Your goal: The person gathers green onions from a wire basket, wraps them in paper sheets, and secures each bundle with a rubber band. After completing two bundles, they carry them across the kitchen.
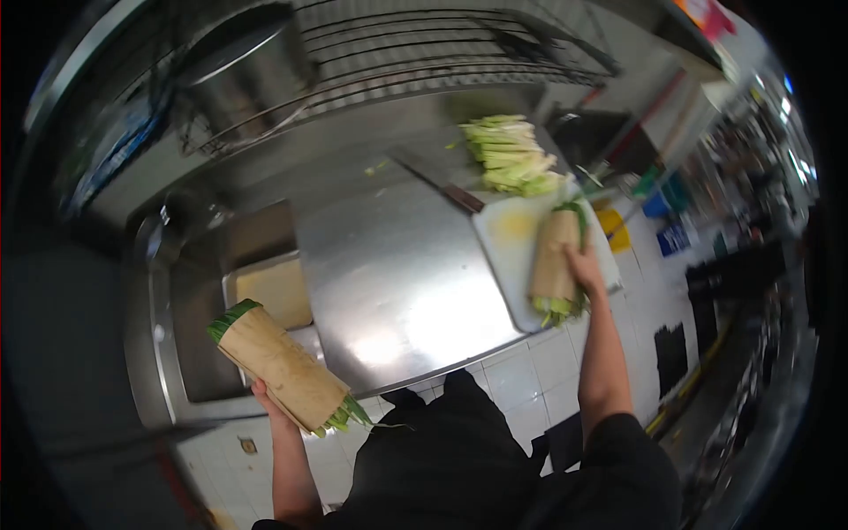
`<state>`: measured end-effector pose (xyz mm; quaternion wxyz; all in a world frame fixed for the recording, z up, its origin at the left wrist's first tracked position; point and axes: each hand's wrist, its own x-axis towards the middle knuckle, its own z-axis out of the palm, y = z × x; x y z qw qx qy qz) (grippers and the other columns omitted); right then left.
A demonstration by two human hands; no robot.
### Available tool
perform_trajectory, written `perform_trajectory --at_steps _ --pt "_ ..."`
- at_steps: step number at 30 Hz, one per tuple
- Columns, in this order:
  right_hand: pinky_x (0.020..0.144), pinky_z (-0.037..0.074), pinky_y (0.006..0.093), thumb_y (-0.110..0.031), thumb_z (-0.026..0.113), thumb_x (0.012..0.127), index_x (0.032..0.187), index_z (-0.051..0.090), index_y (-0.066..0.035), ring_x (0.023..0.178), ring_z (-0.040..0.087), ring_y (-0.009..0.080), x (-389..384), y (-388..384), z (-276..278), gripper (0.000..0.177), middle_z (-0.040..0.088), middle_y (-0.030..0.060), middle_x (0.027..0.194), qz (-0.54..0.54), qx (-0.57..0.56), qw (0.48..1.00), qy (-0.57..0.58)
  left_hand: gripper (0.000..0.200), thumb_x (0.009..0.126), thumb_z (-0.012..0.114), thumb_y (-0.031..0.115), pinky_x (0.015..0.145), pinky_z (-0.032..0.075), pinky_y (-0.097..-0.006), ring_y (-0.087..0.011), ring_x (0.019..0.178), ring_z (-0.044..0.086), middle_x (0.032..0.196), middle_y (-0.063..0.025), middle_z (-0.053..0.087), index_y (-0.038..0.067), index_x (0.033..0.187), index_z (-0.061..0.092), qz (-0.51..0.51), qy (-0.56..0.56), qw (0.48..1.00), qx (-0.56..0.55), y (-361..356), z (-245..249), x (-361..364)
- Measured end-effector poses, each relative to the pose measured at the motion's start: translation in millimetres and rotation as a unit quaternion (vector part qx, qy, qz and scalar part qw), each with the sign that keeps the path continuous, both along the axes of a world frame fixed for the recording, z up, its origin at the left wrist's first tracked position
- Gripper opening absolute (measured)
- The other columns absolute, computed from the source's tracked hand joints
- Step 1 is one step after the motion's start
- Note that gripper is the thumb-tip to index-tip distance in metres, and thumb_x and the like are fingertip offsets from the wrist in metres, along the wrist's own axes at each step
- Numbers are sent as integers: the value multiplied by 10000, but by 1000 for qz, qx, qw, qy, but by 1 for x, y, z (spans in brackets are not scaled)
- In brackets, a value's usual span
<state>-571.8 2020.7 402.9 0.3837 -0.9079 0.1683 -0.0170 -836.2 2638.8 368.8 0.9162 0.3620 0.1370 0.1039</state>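
My left hand is closed on a bundle of greens wrapped in brown paper, held up in front of the sink's near edge. Dark green leaves stick out at its upper end and pale stems at its lower end. On the right, my right hand grips a second paper-wrapped bundle of greens, which is over the white cutting board. A knife lies with its brown handle against the board's corner. Behind the board is a pile of cut pale green stalks.
A steel counter spans the middle, with small green scraps near the knife. At left is a sink with a rectangular tray in it. Above the counter, a wire rack carries a large metal pot.
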Motion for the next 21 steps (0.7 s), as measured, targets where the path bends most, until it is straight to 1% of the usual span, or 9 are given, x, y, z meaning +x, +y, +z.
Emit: perform_trajectory --at_steps 2,5,8,10,11,13,15,17,21 --pt "1072 434 425 -585 553 908 1613 130 -73 1249 579 408 14 -16 -39 968 571 306 1334 -36 -46 998 35 844 822 703 560 989 523 -473 -328 1156 625 1317 -164 609 2 1409 465 -44 -1 999 -10 10 -9 28" --pt "1139 346 478 -673 506 891 1609 162 -83 1322 483 464 -11 18 0 991 471 330 1429 -63 -25 996 59 806 852 673 551 996 521 -463 -319 1157 626 1309 -156 617 6 1410 471 -127 -20 992 -4 -8 4 68" --pt "1083 377 525 -600 574 905 1576 256 -73 1309 496 430 -50 28 18 911 531 267 1383 -101 -141 985 1 773 869 659 536 991 522 -453 -320 1148 631 1296 -153 625 10 1406 477 -160 -4 987 -34 -33 -4 88" --pt "1008 401 549 -415 648 919 1501 381 -61 1266 518 383 -103 35 9 732 581 215 1309 -107 -201 963 -142 757 876 655 522 992 522 -453 -319 1145 632 1295 -154 626 10 1405 478 -189 16 981 -45 -51 -15 96" --pt "934 440 501 -223 666 915 1369 521 -42 1133 584 357 -129 35 -3 509 612 202 1206 -100 -189 940 -266 740 883 650 509 992 521 -452 -318 1143 633 1294 -155 626 10 1404 480 -207 34 976 -59 -60 -17 95" --pt "853 487 440 -173 636 931 1198 621 -16 996 640 344 -192 42 -15 310 660 177 1073 -149 -120 945 -265 726 889 646 499 988 524 -453 -318 1137 637 1287 -156 631 10 1400 482 -232 53 970 -40 -81 -14 91" --pt "686 506 411 -158 608 959 1028 653 21 770 669 343 -253 38 -49 198 688 181 868 -185 -112 955 -204 711 895 641 489 984 528 -455 -318 1131 641 1279 -157 635 9 1397 485 -249 63 966 -25 -98 -14 85" --pt "634 492 452 -162 596 952 930 655 32 663 648 367 -310 29 -86 204 658 214 751 -138 -96 978 -120 700 890 659 465 969 540 -453 -322 1106 656 1258 -166 645 1 1386 492 -278 99 955 -22 -107 -16 72" --pt "650 506 467 -215 598 915 864 669 32 696 672 384 -397 12 -148 262 659 249 746 -10 -71 992 105 700 883 671 461 971 539 -454 -324 1111 656 1271 -159 643 11 1390 495 -308 90 947 -7 -111 -24 52"
